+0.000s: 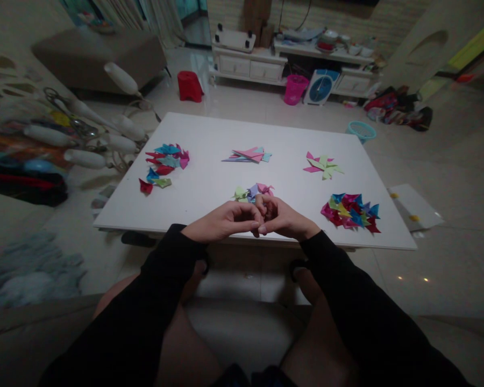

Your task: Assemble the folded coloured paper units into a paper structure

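Observation:
My left hand point(234, 219) and my right hand point(284, 217) meet over the front edge of the white table point(210, 134). Both are closed, thumbs and fingertips pinched together; whatever lies between them is too small and hidden to make out. Just beyond the fingers sit a few small folded paper pieces: a light green one point(240, 194), a purple one point(253, 192) and a pink one point(265, 188). My hands partly cover this group.
Colourful folded-paper piles lie at the left point(169, 161) and right point(350, 210). Flat folded strips point(250, 155) lie at the back middle, crossed pink and green papers point(323, 164) right of them. A lamp with white shades point(123, 79) stands left; a blue basket point(362, 130) stands behind the right corner.

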Motion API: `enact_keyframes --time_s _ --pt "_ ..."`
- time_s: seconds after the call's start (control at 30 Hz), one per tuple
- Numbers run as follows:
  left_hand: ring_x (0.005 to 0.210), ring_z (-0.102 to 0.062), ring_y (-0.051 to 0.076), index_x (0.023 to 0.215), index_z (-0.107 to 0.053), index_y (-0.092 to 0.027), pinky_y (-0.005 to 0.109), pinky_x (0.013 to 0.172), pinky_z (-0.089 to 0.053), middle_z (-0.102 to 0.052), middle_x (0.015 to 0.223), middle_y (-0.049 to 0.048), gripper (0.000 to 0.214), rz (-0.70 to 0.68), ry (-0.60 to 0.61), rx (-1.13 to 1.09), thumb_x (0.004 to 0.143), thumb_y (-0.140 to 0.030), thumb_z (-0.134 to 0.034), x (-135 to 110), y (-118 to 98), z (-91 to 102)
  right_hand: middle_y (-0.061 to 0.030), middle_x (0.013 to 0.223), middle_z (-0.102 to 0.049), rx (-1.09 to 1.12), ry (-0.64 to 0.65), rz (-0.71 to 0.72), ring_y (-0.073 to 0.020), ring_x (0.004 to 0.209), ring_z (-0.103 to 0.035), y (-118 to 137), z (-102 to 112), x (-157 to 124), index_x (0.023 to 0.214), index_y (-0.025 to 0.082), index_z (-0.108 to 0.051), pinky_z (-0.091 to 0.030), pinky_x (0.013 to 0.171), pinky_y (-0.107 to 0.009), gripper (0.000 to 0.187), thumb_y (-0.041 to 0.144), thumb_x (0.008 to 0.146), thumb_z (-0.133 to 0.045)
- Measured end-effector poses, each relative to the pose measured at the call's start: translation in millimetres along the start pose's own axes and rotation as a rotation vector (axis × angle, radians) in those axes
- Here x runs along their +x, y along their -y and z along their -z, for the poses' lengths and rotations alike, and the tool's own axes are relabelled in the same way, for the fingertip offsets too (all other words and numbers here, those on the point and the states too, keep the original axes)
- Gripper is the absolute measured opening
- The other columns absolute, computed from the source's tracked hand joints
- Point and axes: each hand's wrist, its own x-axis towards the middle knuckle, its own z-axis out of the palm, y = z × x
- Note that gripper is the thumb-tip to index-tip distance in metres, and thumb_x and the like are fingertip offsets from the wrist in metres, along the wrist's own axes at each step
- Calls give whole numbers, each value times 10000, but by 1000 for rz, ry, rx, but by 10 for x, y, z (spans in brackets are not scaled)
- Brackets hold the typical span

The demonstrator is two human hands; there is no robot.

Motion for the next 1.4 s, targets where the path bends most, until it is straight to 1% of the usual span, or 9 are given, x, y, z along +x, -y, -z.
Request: enact_keyframes --time_s 0.13,0.23,0.33,0.57,0.73,0.87,1.0,1.13,1.4 --pt "886 -640 181 860 -647 -136 337 898 -498 -689 882 77 275 -18 9 26 908 -404 -682 5 9 -5 62 679 -675 -9 -9 1 -148 611 -664 -3 1 0 804 220 -400 -474 603 -252 538 199 624 -906" --pt "885 -629 173 853 -639 -130 333 894 -487 -682 888 75 280 -30 21 33 923 -400 -662 10 22 -9 59 690 -685 14 15 21 -146 621 -677 -26 16 6 812 218 -400 -482 606 -246 532 195 641 -904" --pt "881 -622 171 851 -632 -129 335 886 -480 -675 891 73 290 -34 28 35 927 -407 -656 11 24 -12 55 695 -695 33 35 29 -135 636 -687 -44 28 14 815 214 -400 -485 614 -228 531 186 655 -906" --pt "864 -613 171 860 -613 -133 334 860 -480 -660 874 67 316 -25 10 40 916 -440 -663 9 26 -13 53 698 -699 54 25 27 -133 631 -686 -29 18 16 808 212 -408 -487 608 -223 521 149 650 -900" --pt "873 -606 170 855 -603 -136 327 856 -481 -647 878 63 297 -35 15 35 927 -419 -651 13 36 -15 53 695 -699 58 29 24 -124 633 -692 -35 27 16 811 209 -420 -504 618 -215 510 117 650 -895" --pt "851 -600 161 850 -606 -134 316 840 -479 -641 864 56 275 -41 12 20 929 -393 -653 6 26 -19 59 705 -695 56 43 30 -107 638 -695 -44 36 22 816 211 -409 -513 630 -202 541 143 646 -918" --pt "873 -614 166 863 -623 -130 325 872 -482 -655 872 63 252 -41 23 3 930 -370 -657 2 26 -11 60 703 -692 57 51 33 -107 637 -699 -41 35 18 824 212 -411 -512 616 -196 548 165 646 -927" --pt "896 -633 179 880 -658 -121 340 893 -493 -680 907 85 271 -26 29 16 929 -388 -660 -1 25 -8 54 697 -697 68 63 38 -113 633 -700 -37 33 10 826 211 -416 -511 601 -191 532 141 654 -915" --pt "876 -642 170 889 -640 -125 333 873 -501 -687 893 78 247 -27 20 -10 921 -368 -677 4 -4 -32 40 704 -706 91 82 51 -117 654 -711 -37 38 16 821 206 -421 -513 607 -186 501 124 673 -892"
